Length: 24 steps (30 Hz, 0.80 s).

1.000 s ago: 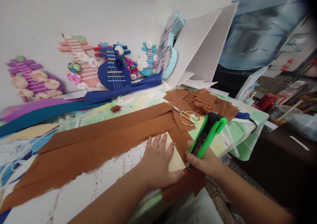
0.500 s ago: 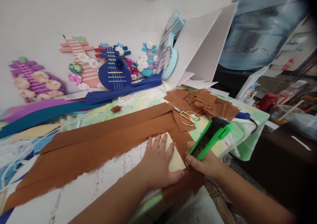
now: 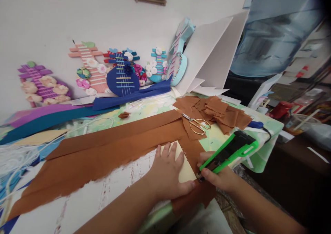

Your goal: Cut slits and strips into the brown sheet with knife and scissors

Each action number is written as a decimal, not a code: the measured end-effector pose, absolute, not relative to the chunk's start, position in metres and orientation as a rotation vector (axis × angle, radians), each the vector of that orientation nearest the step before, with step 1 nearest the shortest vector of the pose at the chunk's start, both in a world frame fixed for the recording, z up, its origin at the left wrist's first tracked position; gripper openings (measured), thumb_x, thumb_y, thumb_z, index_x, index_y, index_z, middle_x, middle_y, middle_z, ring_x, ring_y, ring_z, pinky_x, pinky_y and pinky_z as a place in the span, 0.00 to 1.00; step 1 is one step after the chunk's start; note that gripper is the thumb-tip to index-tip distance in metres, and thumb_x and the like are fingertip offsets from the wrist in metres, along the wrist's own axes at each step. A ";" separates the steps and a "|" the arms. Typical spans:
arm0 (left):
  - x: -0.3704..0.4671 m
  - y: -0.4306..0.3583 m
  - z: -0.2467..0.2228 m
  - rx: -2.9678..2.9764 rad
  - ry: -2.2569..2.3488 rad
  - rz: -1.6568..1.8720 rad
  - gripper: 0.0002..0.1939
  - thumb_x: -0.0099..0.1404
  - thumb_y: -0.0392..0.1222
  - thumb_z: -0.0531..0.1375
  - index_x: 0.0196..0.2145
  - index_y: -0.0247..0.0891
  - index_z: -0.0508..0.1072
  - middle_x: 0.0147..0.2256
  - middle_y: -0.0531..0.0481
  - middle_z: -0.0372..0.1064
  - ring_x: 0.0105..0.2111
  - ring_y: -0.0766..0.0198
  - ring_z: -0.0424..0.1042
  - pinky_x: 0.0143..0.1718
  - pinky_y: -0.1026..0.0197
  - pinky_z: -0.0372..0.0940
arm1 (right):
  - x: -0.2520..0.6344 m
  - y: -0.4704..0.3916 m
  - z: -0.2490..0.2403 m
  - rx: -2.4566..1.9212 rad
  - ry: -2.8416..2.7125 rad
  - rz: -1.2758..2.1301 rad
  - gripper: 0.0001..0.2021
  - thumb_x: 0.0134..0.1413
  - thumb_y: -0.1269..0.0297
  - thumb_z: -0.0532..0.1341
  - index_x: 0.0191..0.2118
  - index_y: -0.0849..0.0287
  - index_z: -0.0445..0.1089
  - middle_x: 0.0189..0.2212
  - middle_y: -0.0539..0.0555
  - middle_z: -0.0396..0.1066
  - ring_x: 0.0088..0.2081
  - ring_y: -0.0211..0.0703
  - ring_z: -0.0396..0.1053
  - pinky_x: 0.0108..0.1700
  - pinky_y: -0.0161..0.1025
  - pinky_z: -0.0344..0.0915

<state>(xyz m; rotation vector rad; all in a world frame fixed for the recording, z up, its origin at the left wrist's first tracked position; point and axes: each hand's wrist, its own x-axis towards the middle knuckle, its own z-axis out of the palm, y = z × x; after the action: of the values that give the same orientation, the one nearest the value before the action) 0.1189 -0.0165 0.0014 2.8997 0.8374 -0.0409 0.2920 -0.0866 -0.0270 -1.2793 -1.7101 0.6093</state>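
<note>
My left hand (image 3: 168, 173) lies flat with spread fingers, pressing on a cream card (image 3: 186, 168) and the white sheet (image 3: 90, 199) with its dotted reddish marks. Brown cloth-like material (image 3: 116, 158) surrounds the card on its upper and right sides. Closed around a green and black utility knife (image 3: 229, 151), my right hand (image 3: 223, 178) rests at the card's right edge. The knife's tip end touches or nearly touches the brown strip; its blade is too small to make out. Gold-handled scissors (image 3: 196, 124) lie slightly open beyond both hands.
Brown cut pieces (image 3: 217, 109) are heaped behind the scissors. Decorated instrument shapes (image 3: 122, 77) lean along the wall, beside white boards (image 3: 204, 51). White cord (image 3: 19, 161) tangles at the left. The table's right edge drops off past a blue-handled tool (image 3: 256, 124).
The knife has tipped lower toward the right, with my right hand slightly down along the card's edge. My left hand stays on the card. The whole view has shifted a little.
</note>
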 end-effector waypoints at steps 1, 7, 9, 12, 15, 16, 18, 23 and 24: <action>0.119 -0.016 0.001 2.899 0.837 -0.039 0.43 0.53 0.69 0.44 0.56 0.33 0.53 0.58 0.34 0.37 0.56 0.40 0.38 0.51 0.37 0.34 | 0.292 -0.087 -0.027 -1.273 -1.708 0.615 0.18 0.49 0.48 0.50 0.20 0.58 0.56 0.16 0.48 0.55 0.20 0.35 0.55 0.19 0.33 0.53; 0.119 -0.016 -0.001 2.896 0.832 -0.023 0.43 0.53 0.70 0.42 0.56 0.33 0.53 0.59 0.33 0.36 0.56 0.40 0.36 0.51 0.37 0.34 | 0.293 -0.086 -0.028 -1.259 -1.599 0.695 0.20 0.50 0.47 0.49 0.21 0.58 0.58 0.17 0.49 0.58 0.21 0.37 0.58 0.22 0.34 0.58; 0.119 -0.016 -0.001 2.897 0.826 -0.020 0.44 0.53 0.70 0.41 0.56 0.33 0.53 0.58 0.32 0.36 0.56 0.40 0.36 0.51 0.37 0.34 | 0.293 -0.086 -0.028 -1.251 -1.561 0.778 0.20 0.49 0.45 0.49 0.22 0.58 0.58 0.17 0.50 0.60 0.21 0.37 0.60 0.22 0.34 0.59; 0.119 -0.016 -0.001 2.903 0.826 -0.009 0.43 0.54 0.70 0.40 0.56 0.33 0.53 0.58 0.32 0.36 0.56 0.40 0.37 0.51 0.37 0.34 | 0.292 -0.084 -0.027 -1.250 -1.518 0.907 0.21 0.48 0.43 0.50 0.22 0.58 0.57 0.17 0.50 0.61 0.22 0.37 0.61 0.23 0.34 0.60; 0.119 -0.017 0.000 2.903 0.831 -0.001 0.43 0.54 0.70 0.39 0.56 0.34 0.53 0.59 0.33 0.36 0.56 0.41 0.37 0.51 0.38 0.34 | 0.291 -0.082 -0.023 -1.263 -1.460 0.946 0.22 0.45 0.42 0.51 0.21 0.58 0.56 0.17 0.49 0.60 0.21 0.37 0.61 0.22 0.34 0.60; 0.119 -0.017 0.000 2.903 0.831 0.002 0.43 0.54 0.70 0.39 0.55 0.34 0.53 0.59 0.34 0.36 0.56 0.41 0.38 0.51 0.38 0.34 | 0.290 -0.081 -0.022 -1.267 -1.441 0.960 0.22 0.44 0.41 0.51 0.21 0.58 0.55 0.17 0.49 0.60 0.21 0.37 0.60 0.22 0.34 0.60; 0.119 -0.017 0.001 2.904 0.831 0.005 0.43 0.54 0.70 0.39 0.55 0.35 0.54 0.59 0.34 0.37 0.56 0.41 0.38 0.51 0.38 0.34 | 0.289 -0.080 -0.021 -1.271 -1.420 0.984 0.22 0.43 0.41 0.52 0.21 0.58 0.55 0.16 0.48 0.58 0.20 0.36 0.59 0.22 0.33 0.59; 0.119 -0.018 0.001 2.903 0.840 -0.002 0.43 0.53 0.70 0.42 0.55 0.34 0.55 0.58 0.34 0.37 0.56 0.40 0.38 0.51 0.37 0.35 | 0.291 -0.083 -0.025 -1.195 -1.361 1.093 0.23 0.41 0.41 0.53 0.19 0.59 0.56 0.15 0.46 0.55 0.18 0.34 0.54 0.20 0.32 0.53; 0.118 -0.018 0.001 2.902 0.841 -0.001 0.43 0.53 0.70 0.42 0.55 0.34 0.55 0.58 0.33 0.37 0.56 0.40 0.38 0.51 0.37 0.35 | 0.292 -0.083 -0.027 -1.153 -1.317 1.105 0.22 0.42 0.42 0.54 0.19 0.59 0.57 0.15 0.47 0.55 0.18 0.34 0.54 0.19 0.32 0.51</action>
<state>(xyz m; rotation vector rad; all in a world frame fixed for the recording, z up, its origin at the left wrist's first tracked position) 0.1184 -0.0180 0.0010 2.9024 0.8413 -0.0009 0.2917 -0.0835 -0.0271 -1.1534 -1.3168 1.1048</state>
